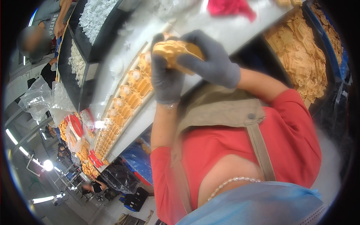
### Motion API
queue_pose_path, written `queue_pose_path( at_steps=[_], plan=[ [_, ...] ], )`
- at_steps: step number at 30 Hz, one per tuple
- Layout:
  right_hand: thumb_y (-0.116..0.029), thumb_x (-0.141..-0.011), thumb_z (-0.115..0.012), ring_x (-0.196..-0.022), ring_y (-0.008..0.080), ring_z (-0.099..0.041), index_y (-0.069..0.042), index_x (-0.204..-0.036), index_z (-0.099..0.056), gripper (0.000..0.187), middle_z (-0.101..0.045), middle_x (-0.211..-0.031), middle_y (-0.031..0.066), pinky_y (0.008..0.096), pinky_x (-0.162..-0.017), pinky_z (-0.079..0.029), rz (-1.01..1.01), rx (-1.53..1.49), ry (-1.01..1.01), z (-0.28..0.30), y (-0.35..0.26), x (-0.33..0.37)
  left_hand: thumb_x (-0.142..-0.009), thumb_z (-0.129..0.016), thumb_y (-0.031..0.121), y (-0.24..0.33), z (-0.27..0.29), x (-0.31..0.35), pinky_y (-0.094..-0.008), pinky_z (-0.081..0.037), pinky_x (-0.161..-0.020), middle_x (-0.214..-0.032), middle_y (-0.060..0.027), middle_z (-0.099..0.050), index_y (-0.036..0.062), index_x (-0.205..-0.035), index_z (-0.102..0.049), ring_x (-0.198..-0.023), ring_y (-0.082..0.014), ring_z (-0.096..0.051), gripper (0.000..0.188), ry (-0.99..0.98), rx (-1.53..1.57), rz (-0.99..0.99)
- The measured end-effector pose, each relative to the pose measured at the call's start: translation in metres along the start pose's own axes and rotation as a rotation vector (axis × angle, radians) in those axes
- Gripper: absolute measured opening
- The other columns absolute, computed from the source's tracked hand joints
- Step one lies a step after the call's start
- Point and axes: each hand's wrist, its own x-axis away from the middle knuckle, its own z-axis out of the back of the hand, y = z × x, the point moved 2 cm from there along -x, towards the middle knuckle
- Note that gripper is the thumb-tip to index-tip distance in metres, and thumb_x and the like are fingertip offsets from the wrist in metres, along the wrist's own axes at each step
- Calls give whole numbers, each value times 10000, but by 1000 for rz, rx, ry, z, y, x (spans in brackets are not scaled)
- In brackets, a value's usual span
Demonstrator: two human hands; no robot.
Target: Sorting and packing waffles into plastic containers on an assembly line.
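Note:
Both hands wear grey gloves and meet over the white worktable. Between them is a yellow-orange moulded plastic part. My left hand is closed around its left side, fingers curled over the far edge. My right hand grips it from the right, thumb pressed on the near side. The gloves hide much of the part. Just left of my left hand, a long row of similar orange plastic parts stands along a narrow strip, several with a whitish round piece on them.
Black bins at the far left hold small white pieces. On the right, a bin is heaped with flat orange parts. A pink-red cloth lies at the far side of the table. Red-handled tools and clear bags are at the left. Other people work beyond.

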Motion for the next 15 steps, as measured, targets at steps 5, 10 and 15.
queue_pose_path(
  at_steps=[5,10,15],
  plan=[
    [-394,-759,-637,-863,203,-605,-38,-1028,-481,473,-598,-882,126,302,-739,-478,-145,-152,106,-5,5,-5,-742,-538,590,-6,-5,2,-414,-321,-991,-1236,-117,-406,83,-1271,-323,-1147,-263,-405,764,9,12,-12],
    [-408,-732,-651,-762,210,-605,-49,-1034,-482,499,-596,-847,114,303,-704,-481,-108,38,98,4,-1,-5,-811,-494,525,-3,-7,-1,-430,-278,-1015,-1236,-131,-407,43,-1253,-340,-1167,-268,-382,671,47,135,43],
    [-407,-718,-653,-680,201,-588,-41,-967,-522,461,-587,-775,104,304,-653,-471,-155,242,26,23,-2,-8,-846,-460,483,-3,-1,-5,-444,-252,-1026,-1274,-147,-381,32,-1262,-333,-1184,-285,-363,627,19,378,99]
  ],
)
